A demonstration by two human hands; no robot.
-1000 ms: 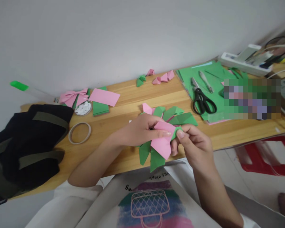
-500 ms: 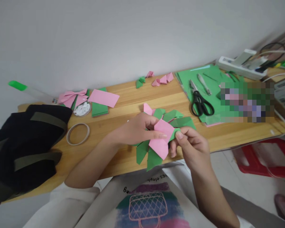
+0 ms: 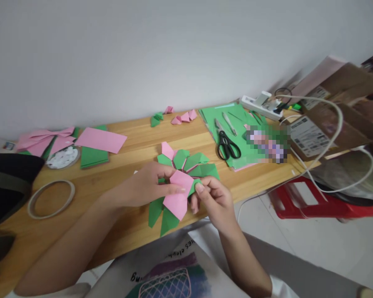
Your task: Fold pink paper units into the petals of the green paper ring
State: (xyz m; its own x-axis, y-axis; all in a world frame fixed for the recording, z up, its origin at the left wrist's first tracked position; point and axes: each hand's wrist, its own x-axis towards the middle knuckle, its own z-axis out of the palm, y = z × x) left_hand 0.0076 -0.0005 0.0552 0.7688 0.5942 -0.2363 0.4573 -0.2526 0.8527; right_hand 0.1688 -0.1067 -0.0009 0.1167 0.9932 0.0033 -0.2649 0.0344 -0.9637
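Note:
A folded paper flower, with pink petals in front and green leaf-like pieces around them, is held between my hands over the front of the table. My left hand is closed on its left side, the thumb lying flat across the pink paper and the fingers partly hidden behind. On the right, my right hand pinches a small green tip of the flower between thumb and fingers. Green petals fan out behind and below the pink part.
Black-handled scissors and a cutter lie on green paper sheets. Small folded pieces sit near the wall. At left are a tape roll, a pink paper strip and a pink bow. A power strip stands behind.
The view has turned to the right, so the table things appear farther left and more boxes show at right. Both hands keep the same hold on the paper flower.

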